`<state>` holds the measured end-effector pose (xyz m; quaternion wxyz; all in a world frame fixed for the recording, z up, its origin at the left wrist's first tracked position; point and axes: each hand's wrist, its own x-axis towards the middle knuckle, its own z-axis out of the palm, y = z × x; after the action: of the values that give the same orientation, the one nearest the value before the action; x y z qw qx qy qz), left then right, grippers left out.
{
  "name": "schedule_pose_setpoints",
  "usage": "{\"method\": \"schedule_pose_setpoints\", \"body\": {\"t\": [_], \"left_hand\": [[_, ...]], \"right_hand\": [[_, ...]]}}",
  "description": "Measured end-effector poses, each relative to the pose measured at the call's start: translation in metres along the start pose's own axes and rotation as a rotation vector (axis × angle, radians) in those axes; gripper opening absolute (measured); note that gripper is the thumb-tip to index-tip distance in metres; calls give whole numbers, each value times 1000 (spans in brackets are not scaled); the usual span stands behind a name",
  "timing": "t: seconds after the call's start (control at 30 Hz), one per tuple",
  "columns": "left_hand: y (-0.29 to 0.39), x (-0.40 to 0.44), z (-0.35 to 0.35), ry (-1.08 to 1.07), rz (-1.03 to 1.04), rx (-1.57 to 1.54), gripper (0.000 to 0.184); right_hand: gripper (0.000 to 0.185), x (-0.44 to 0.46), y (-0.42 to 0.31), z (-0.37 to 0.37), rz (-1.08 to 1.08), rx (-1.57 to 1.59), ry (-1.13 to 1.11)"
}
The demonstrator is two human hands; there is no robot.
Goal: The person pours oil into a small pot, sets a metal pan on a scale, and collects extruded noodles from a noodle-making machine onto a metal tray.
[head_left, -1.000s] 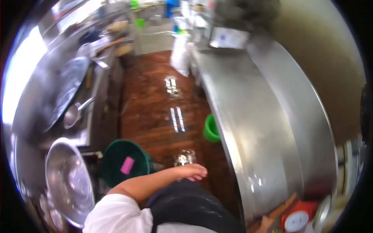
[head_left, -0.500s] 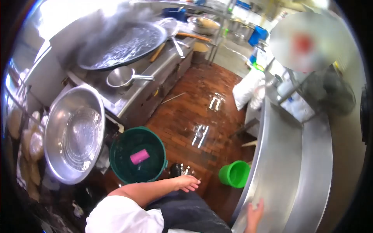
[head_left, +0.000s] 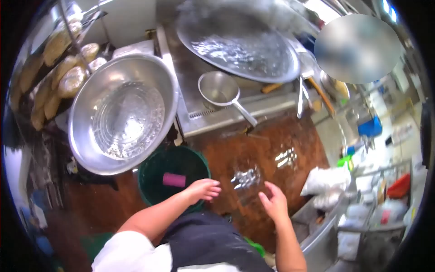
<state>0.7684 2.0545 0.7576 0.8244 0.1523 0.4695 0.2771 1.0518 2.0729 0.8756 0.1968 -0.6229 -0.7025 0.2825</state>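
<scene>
My left hand [head_left: 202,190] is held over the near rim of a dark green bucket [head_left: 149,199], fingers loosely stretched and holding nothing. A pink cylinder-shaped object [head_left: 174,180] lies inside that bucket. To the right, my right hand [head_left: 274,202] hangs above the wet floor, thumb and fingers apart, also empty. A wide metal basin [head_left: 81,115] stands beyond the bucket to the left, with some shiny wet residue inside. On the steel stove top sits a long-handled saucepan [head_left: 219,88], behind it a huge wok [head_left: 290,68] with steaming liquid.
A long-handled skimmer [head_left: 306,63] and wooden handles lie right of the wok. White sacks [head_left: 326,180] lean by a steel counter [head_left: 319,240] at right. Wet reddish tiles [head_left: 240,154] cover the floor. Wrapped brown bundles [head_left: 68,75] sit on a rack at left.
My view has swung left toward the stove and basin. My right hand has come away from the steel counter, out over the floor. Both hands stay empty.
</scene>
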Motion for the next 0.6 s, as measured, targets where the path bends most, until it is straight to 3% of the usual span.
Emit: {"method": "schedule_pose_setpoints", "body": {"t": [0.17, 0.3, 0.37, 0.47, 0.53, 0.6], "left_hand": [[-18, -53, -72, 374, 148, -346, 44], [-41, -85, -79, 663, 289, -581, 48], [-54, -92, -62, 781, 395, -674, 50], [-71, -84, -22, 898, 552, -921, 35], [-76, -64, 10, 901, 522, -981, 33], [-77, -47, 43, 857, 396, -799, 35]], "right_hand": [[52, 186, -44, 19, -403, -207, 165], [57, 280, -50, 50, -232, -478, -131], [45, 317, -38, 70, -320, -375, -201], [32, 357, -10, 112, 320, 644, -1004], [29, 339, -30, 112, 397, 839, -1003], [31, 328, -47, 102, 451, 973, -1033]]}}
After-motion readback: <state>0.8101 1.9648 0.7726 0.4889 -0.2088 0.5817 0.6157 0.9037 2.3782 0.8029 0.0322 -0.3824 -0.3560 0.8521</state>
